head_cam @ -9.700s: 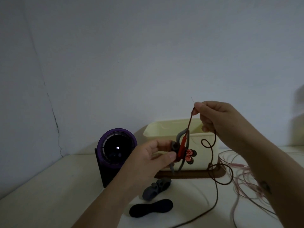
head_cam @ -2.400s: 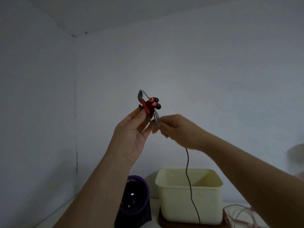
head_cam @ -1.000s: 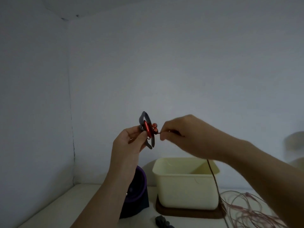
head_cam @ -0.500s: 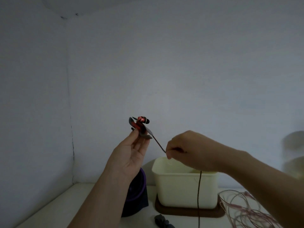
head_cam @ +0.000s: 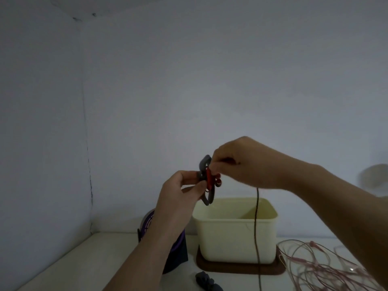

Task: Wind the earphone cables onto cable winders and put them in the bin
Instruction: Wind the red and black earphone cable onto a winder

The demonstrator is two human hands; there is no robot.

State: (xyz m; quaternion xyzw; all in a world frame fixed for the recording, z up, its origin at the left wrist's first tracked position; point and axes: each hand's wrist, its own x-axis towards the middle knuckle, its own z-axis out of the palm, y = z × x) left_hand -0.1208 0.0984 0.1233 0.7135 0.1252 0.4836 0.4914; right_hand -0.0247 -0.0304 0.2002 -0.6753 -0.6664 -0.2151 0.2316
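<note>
My left hand (head_cam: 178,192) pinches a grey cable winder (head_cam: 206,199) held up in the air above the cream bin (head_cam: 235,234). Red earphone cable is wrapped round the winder's middle and two red earbuds (head_cam: 218,181) stick out on its right. My right hand (head_cam: 243,162) is at the winder's top, fingers closed on the dark red cable (head_cam: 256,227), which hangs straight down in front of the bin to the table.
The bin stands on a dark wooden tray (head_cam: 239,269). A purple round device (head_cam: 174,255) sits left of it, partly behind my left arm. A spare grey winder (head_cam: 206,282) lies on the table in front. Loose pink cable (head_cam: 315,267) is piled at the right.
My right hand has come up from below the winder to its top, carrying the cable with it. My left hand has turned the winder more upright. The view has tilted down slightly.
</note>
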